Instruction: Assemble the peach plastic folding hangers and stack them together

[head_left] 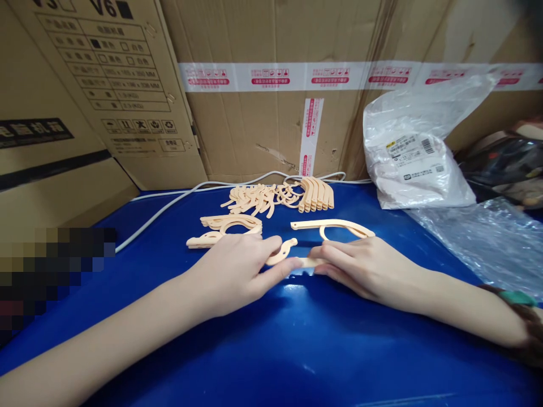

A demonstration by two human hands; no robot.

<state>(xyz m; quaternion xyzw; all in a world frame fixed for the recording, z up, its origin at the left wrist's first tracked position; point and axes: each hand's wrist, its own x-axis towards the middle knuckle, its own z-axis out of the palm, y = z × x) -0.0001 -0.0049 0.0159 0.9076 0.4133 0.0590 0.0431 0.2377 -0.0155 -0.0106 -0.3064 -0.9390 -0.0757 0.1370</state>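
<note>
My left hand is closed on a beige plastic hanger hook, whose rounded end sticks out past the fingers. In my right hand, a beige hanger arm is pinched; most of it is hidden by the fingers. The left thumb tip touches the arm's near end. Just beyond the right hand lies a folding hanger with its ring-shaped hook below the arm. Folded hangers are stacked behind the left hand, partly covered by it.
Farther back are a heap of loose hooks and a row of hanger arms. A white cable runs along the back of the blue table. Cardboard boxes wall the back and left. A plastic bag stands at right.
</note>
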